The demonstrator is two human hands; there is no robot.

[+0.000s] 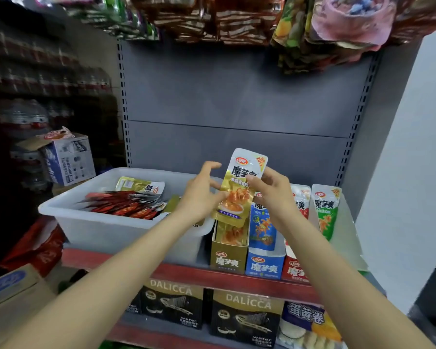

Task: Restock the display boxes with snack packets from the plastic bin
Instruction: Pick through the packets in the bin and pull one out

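A gold snack packet [239, 190] stands upright above the gold display box [228, 260]. My right hand [272, 195] pinches its right edge. My left hand [202, 195] touches its lower left edge with the fingers spread and loosely curled. More gold packets sit inside the gold box. To its right stand a blue display box [264, 267], a red display box [293, 272] and a box holding a green packet [326, 210]. The translucent plastic bin [106, 227] at left holds several red packets [126, 204] and gold packets [141, 185].
Everything stands on a red-edged shelf [186, 274] with a grey back panel. Black DALICCA wafer boxes [246, 316] fill the shelf below. Hanging snack bags [249, 18] crowd the top. Cardboard boxes [68, 159] sit at left, and a white wall rises at right.
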